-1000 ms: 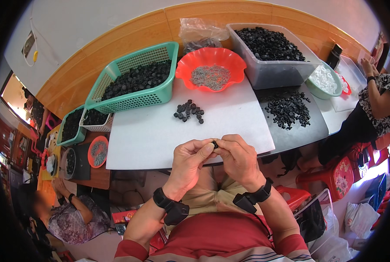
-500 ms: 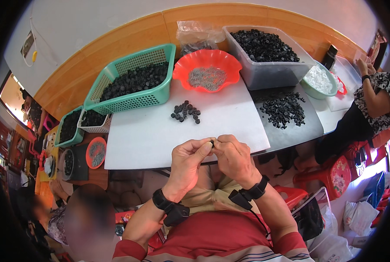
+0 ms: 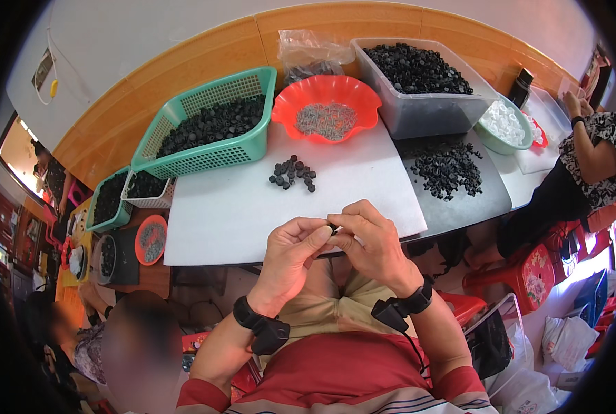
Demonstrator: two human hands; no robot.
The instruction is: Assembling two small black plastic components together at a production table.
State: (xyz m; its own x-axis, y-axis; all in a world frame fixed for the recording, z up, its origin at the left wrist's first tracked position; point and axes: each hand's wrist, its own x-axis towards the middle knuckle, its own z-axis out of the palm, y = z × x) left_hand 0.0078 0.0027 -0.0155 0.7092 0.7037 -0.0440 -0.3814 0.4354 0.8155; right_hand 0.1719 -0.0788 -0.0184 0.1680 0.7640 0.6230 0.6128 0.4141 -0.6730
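Observation:
Just in front of the near edge of a white sheet (image 3: 218, 228), my two hands meet fingertip to fingertip. My left hand (image 3: 287, 259) pinches a small black plastic part (image 3: 333, 230) between thumb and index finger. My right hand (image 3: 377, 248) has its thumb and fingertips closed on the same part from the other side, hiding much of it. Beyond them on the sheet lies a small heap of black round caps (image 3: 292, 174). A scalloped red bowl (image 3: 285, 94) behind it holds many small grey metal pieces.
Along the back stand a green basket (image 3: 197, 163) and a clear bin (image 3: 428, 114), both full of black parts. Loose black pieces (image 3: 449, 171) cover part of a dark board at right. A person (image 3: 594, 148) works at far right; others are at left.
My right hand has shifted its grip, its knuckles rising and its fingers straightening over the part. The left hand stays nearly in place, and more of the black part shows.

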